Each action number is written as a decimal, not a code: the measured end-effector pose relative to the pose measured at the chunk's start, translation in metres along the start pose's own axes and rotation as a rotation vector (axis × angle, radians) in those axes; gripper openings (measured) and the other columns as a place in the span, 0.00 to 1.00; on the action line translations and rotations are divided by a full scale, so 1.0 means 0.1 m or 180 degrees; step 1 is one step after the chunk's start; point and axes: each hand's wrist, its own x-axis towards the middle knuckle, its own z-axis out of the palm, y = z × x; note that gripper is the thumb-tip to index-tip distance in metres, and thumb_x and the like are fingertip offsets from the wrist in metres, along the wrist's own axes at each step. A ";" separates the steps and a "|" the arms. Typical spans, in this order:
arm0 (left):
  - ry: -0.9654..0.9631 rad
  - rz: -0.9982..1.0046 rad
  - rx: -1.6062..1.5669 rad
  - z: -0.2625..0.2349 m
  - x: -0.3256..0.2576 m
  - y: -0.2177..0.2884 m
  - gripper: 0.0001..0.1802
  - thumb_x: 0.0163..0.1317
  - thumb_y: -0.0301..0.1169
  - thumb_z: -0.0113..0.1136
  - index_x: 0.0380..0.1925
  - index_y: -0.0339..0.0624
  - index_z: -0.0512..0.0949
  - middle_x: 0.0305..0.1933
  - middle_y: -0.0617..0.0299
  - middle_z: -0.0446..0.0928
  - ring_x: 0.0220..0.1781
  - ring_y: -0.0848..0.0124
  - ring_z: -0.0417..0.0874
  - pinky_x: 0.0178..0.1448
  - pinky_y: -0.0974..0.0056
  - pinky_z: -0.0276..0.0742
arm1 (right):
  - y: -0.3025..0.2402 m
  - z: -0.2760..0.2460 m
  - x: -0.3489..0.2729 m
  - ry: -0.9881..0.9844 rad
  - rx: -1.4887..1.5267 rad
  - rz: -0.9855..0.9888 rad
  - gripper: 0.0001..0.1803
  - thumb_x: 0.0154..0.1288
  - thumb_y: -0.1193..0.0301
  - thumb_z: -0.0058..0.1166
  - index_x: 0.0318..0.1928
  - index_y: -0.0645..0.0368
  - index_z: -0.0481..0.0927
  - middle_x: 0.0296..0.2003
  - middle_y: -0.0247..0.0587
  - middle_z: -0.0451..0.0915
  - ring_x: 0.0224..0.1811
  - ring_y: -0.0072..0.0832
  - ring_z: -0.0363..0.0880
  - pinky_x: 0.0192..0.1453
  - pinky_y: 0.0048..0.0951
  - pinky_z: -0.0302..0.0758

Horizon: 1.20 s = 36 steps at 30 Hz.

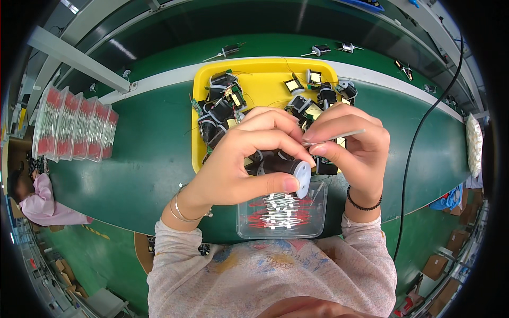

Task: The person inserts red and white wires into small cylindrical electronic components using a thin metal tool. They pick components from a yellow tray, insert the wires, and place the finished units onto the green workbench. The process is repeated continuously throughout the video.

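Observation:
My left hand (238,159) is closed round a black cylindrical part, its thumb on the pale grey end cap (303,180), which has small holes. The black body (280,163) shows between thumb and fingers. My right hand (358,146) pinches a thin whitish lead (347,134) between thumb and fingertips, close to the cap's upper edge. Whether the lead's tip touches the cap is hidden. Right below my hands lies a clear plastic tray (321,225) of white-and-red leads (281,212). Behind them is a yellow tray (265,74) of black parts with small green boards and thin wires.
At the left stand several stacked clear trays (74,127) of red-and-white leads. Beyond the bench, a green conveyor belt (275,45) carries scattered black parts with leads. A black cable (412,153) hangs across the right side. A person in pink (47,204) is at far left.

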 end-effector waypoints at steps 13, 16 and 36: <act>0.0713 -0.0007 -0.0677 0.07 -0.04 -0.02 0.21 0.48 0.38 0.65 0.37 0.34 0.74 0.37 0.55 0.72 0.45 0.66 0.74 0.52 0.63 0.68 | 0.04 -0.13 -0.14 0.1840 0.0893 -0.0348 0.08 0.54 0.80 0.54 0.37 0.67 0.73 0.31 0.46 0.76 0.31 0.29 0.78 0.32 0.26 0.78; 0.0867 0.0284 -0.0615 0.13 -0.05 -0.13 0.21 0.49 0.31 0.65 0.41 0.35 0.69 0.39 0.50 0.74 0.45 0.63 0.78 0.52 0.61 0.72 | 0.01 -0.01 -0.19 0.1662 0.0860 -0.0662 0.11 0.53 0.80 0.55 0.38 0.65 0.72 0.29 0.47 0.76 0.30 0.33 0.78 0.32 0.29 0.78; 0.0848 0.1035 -0.0478 0.13 -0.04 -0.25 0.21 0.47 0.25 0.66 0.42 0.37 0.70 0.42 0.52 0.78 0.49 0.64 0.78 0.64 0.53 0.54 | -0.29 0.00 -0.14 0.0513 -0.0729 -0.0998 0.12 0.44 0.78 0.63 0.28 0.61 0.72 0.25 0.42 0.77 0.26 0.34 0.78 0.26 0.26 0.73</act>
